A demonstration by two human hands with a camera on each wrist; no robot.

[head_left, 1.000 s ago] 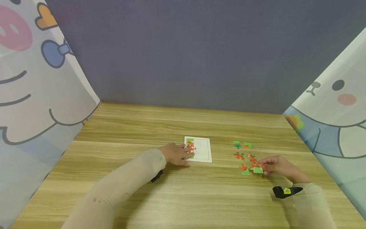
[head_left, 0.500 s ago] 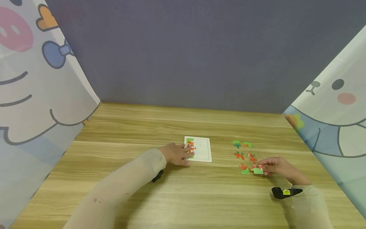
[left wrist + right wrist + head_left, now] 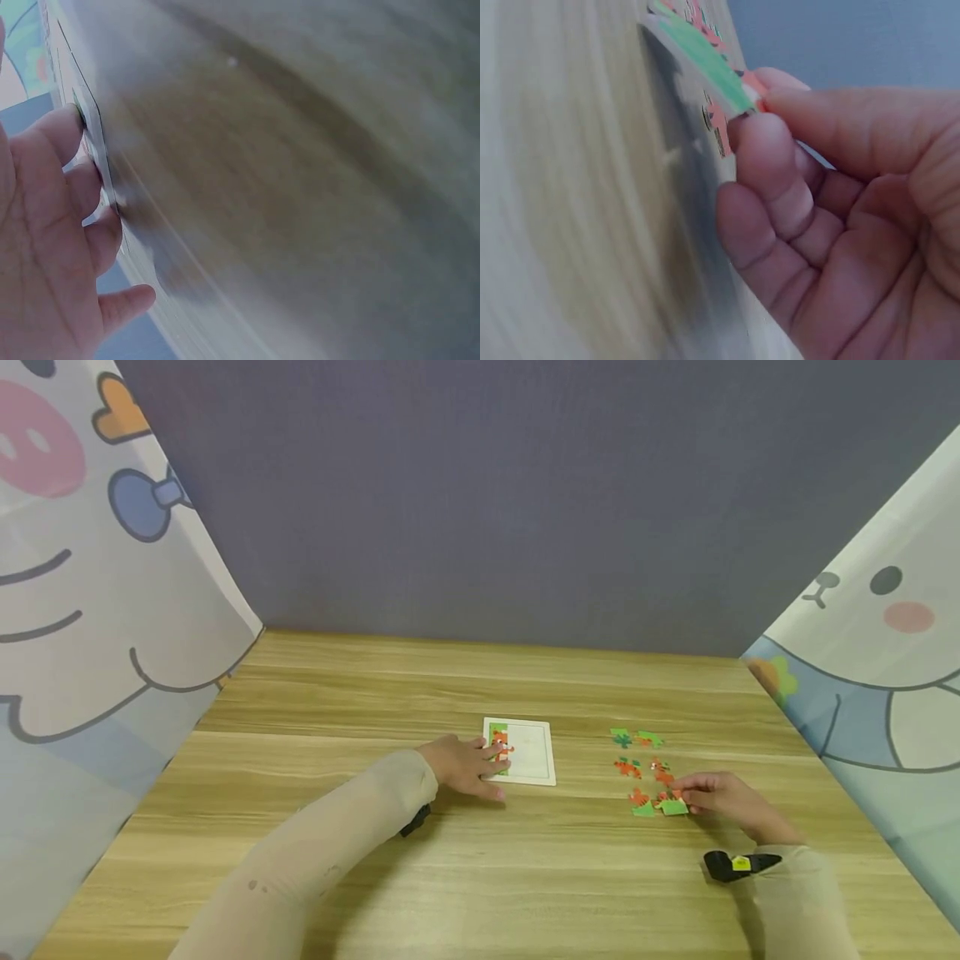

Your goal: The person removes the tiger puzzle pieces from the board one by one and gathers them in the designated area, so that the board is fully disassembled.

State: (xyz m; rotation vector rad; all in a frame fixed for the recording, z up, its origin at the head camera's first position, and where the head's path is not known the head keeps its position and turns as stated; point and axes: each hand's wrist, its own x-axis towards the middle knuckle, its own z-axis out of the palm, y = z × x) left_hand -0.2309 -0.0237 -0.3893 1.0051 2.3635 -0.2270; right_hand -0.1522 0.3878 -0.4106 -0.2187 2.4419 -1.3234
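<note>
A green and orange puzzle piece is pinched between thumb and fingers of my right hand; the right wrist view shows it tilted, raised off the wood at its near side. My left hand lies spread at the left edge of a white puzzle tray, its fingertips on the rim and on the fitted pieces. Those pieces form a strip with an orange animal on green along the tray's left side. In the left wrist view the left hand's fingers touch the tray's edge.
Several loose puzzle pieces lie right of the tray, among them a green one, an orange one and an orange and green one. A grey wall stands behind the wooden table. Cartoon-printed panels flank both sides.
My right hand has shifted slightly left with the pinched puzzle piece, which has changed its tilt. The left hand stays on the tray, its thumb moved slightly right.
</note>
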